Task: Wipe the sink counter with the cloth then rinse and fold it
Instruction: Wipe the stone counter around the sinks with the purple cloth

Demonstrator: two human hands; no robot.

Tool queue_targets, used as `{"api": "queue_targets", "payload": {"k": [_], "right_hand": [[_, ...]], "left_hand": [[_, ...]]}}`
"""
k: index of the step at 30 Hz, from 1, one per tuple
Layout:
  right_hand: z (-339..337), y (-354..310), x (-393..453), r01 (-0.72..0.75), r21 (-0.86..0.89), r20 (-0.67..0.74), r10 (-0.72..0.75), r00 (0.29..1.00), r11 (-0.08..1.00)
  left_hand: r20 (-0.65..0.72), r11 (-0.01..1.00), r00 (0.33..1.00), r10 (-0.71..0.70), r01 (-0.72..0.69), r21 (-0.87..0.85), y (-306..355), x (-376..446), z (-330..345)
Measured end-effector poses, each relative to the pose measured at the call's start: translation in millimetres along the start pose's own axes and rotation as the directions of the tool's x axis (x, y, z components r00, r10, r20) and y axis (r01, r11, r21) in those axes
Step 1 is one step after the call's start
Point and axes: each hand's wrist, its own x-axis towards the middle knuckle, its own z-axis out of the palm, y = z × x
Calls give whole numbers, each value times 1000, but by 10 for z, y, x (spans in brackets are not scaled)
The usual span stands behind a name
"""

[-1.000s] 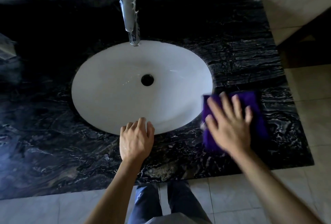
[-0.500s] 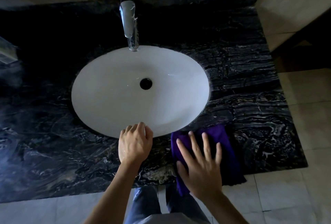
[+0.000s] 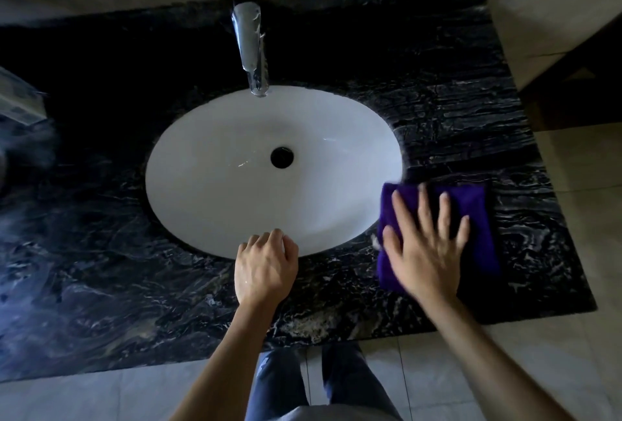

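our flat right hand (image 3: 425, 252) presses the cloth (image 3: 471, 218) wiping the counter's (image 3: 471, 124) right edge, left hand (image 3: 264, 269) curled empty; rinsing and folding remain.

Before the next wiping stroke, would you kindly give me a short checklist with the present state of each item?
1. Right hand flat on the purple cloth: ok.
2. Cloth lying on the counter, beside the sink: ok.
3. Left hand bracing at the sink's near rim: ok.
4. Faucet off: ok, no stream visible.
5. Counter's left side wiped: cannot tell.
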Motion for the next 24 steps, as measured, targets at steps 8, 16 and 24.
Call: {"api": "queue_targets", "payload": {"k": [8, 16, 24], "right_hand": [[92, -367, -1046, 299, 55, 41, -301, 953, 953], [72, -159, -328, -155, -14, 11, 155, 988, 988], [142, -2181, -1353, 199, 122, 6, -201, 980, 972]], "left_hand": [[4, 1000, 1000, 17, -17, -14, -5, -10, -12], [-94, 974, 979, 183, -193, -117, -228, -81, -78], [-241, 963, 932, 270, -266, 50, -1472, -113, -359]]}}
